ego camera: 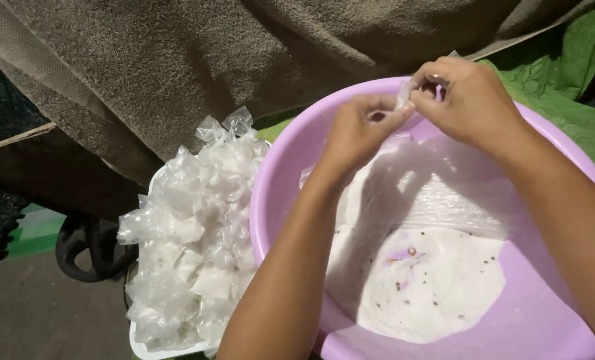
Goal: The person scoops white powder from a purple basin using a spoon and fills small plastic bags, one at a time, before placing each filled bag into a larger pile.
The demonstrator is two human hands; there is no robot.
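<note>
Fingertips [404,110] of both hands pinched shut on a small clear plastic bag [403,93], left hand [359,133] and right hand [467,100] meeting over the far rim of a purple basin [271,193]. White powder [431,287] inside, speckled. Left of the basin, a white tray [137,343] heaped with tied packets [194,227].

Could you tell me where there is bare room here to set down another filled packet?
The white tray is heaped with clear tied packets, so it is crowded. Bare room shows on the lilac basin wall below the white powder, and on the dark floor left of the tray. Both hands crowd the basin's far rim.
</note>
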